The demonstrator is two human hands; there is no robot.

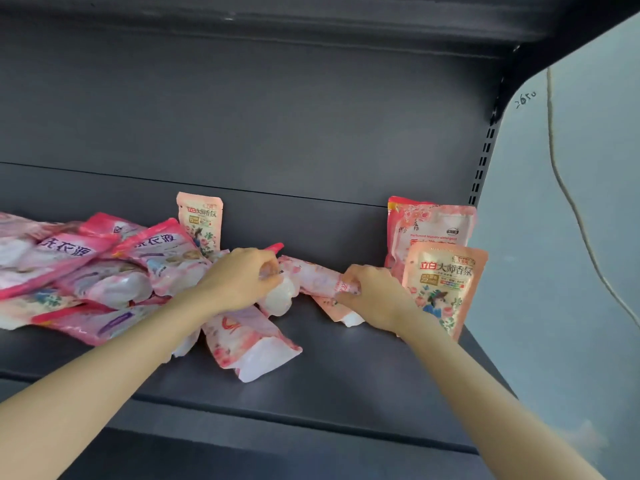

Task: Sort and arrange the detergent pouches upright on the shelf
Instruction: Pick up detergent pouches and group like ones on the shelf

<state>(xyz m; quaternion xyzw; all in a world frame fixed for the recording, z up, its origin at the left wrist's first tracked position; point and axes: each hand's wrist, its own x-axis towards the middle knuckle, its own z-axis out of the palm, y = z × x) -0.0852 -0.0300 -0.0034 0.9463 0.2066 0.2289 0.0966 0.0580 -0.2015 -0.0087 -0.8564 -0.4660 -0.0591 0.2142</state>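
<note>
Gripping a pink pouch (318, 280) at both ends, that's the picture here. The left hand (239, 278) has its fingers (266, 268) curled round the pouch's left end, and the right hand (374, 296) has its fingers (348, 277) pinched on the right end. The pouch lies crosswise between them, roughly level, low over the dark shelf (363, 368) near the middle; whether it touches the shelf, I can't tell.

Off to the left, a pile of pouches (86, 268) sprawls flat, pink ones overlapping one another, all on their sides. Behind the pile's right edge a small peach pouch (201, 223) stands upright against the back panel (277, 116). In front of the left wrist a flat pouch (252, 344) lies with its white bottom pointing at the shelf's front edge. Under the right hand another peach pouch (343, 313) lies flat, partly hidden.

Over on the right end, two are up. A big pink pouch (429, 223) stands at the back, and a second peach pouch (446, 289) stands just in front of it, overlapping its lower part, right beside the right wrist. Past the shelf's end, a thin cable (568, 209) hangs down a pale wall (595, 271).
</note>
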